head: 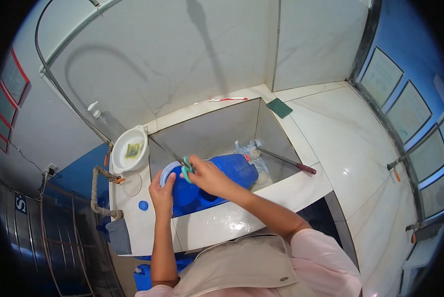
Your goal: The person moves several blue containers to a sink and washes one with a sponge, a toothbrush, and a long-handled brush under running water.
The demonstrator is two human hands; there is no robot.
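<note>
Teal-handled scissors (186, 170) are in my right hand (209, 178), their blades pointing up and left over the sink. My left hand (163, 195) pinches a curved band with pale blue-and-white stripes (169, 173), which lies along the rim of a round blue plastic piece (186, 191). Whether the blades touch the band cannot be told. Below both hands, a blue plastic jug (235, 169) rests on its side in the tiled sink (207, 126). Crumpled clear plastic with blue print (250, 147) lies at the sink's right end.
A red-handled rod (287, 159) leans across the right rim. A toothbrush (227, 99) and green scouring pad (280, 108) lie on the ledge. At left are a white basin (118, 163) with a sponge (133, 150), a pump bottle (108, 124), a blue cap (143, 205) and a pipe (95, 193).
</note>
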